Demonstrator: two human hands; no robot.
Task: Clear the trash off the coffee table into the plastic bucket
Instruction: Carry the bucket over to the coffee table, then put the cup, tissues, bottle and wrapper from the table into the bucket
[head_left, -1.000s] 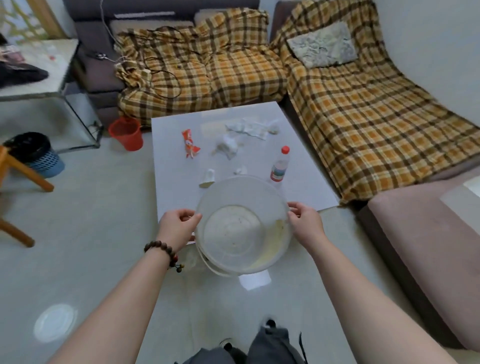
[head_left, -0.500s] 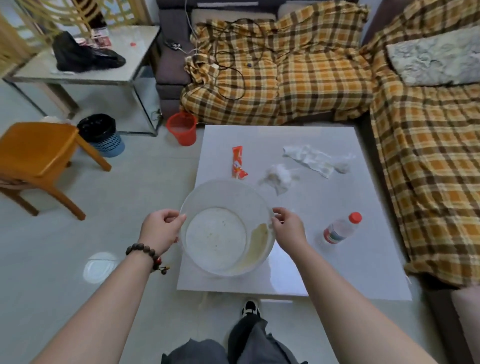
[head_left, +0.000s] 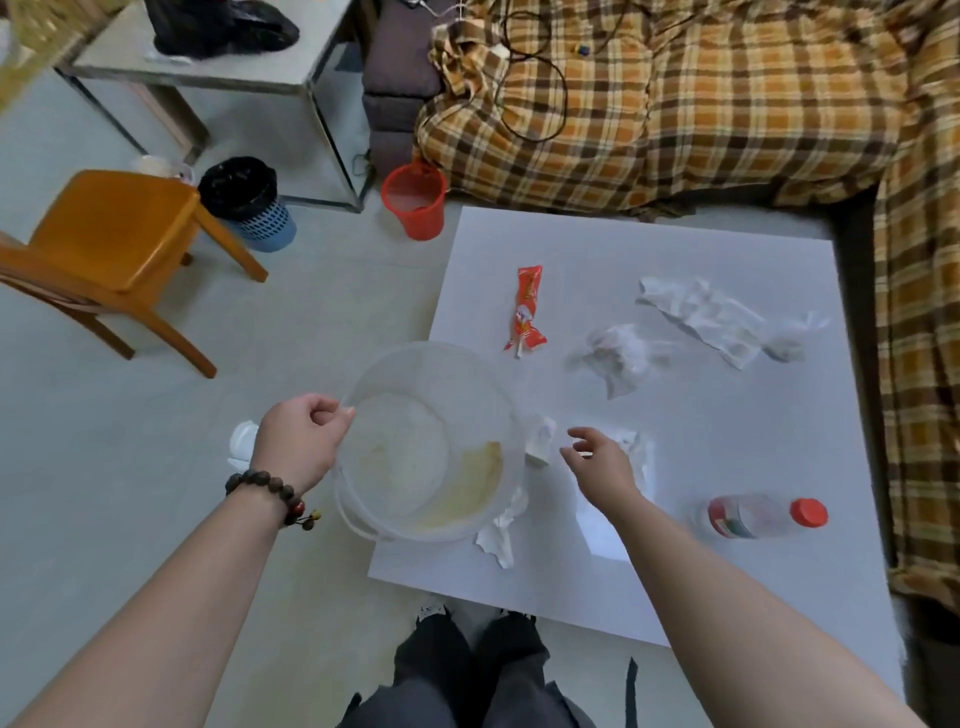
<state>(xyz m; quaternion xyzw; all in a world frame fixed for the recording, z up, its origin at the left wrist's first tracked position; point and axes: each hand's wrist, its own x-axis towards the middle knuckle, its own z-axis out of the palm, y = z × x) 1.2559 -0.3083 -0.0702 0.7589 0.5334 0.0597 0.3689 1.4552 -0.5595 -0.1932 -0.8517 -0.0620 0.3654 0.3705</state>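
A clear plastic bucket (head_left: 426, 452) hangs at the left front corner of the white coffee table (head_left: 727, 467), and my left hand (head_left: 301, 447) grips its left rim. My right hand (head_left: 597, 462) is off the bucket, fingers apart, hovering over a crumpled white tissue (head_left: 636, 452). More trash lies on the table: a small white scrap (head_left: 540, 447) by the bucket, a torn paper piece (head_left: 498, 535) under its edge, a red snack wrapper (head_left: 525, 309), a clear plastic wad (head_left: 618, 356), a long crumpled tissue (head_left: 701, 317) and a plastic bottle (head_left: 758, 517) with a red cap lying on its side.
A plaid-covered sofa (head_left: 675, 104) borders the table at the back and right. On the floor to the left stand a red bin (head_left: 414, 202), a black-lined blue bin (head_left: 247, 205) and an orange wooden chair (head_left: 114, 244). A side table (head_left: 218, 67) stands at the back left.
My right hand has let go of the bucket's rim and moved right over the tissue. The left hand alone holds the bucket, which has shifted towards the table's left front corner.
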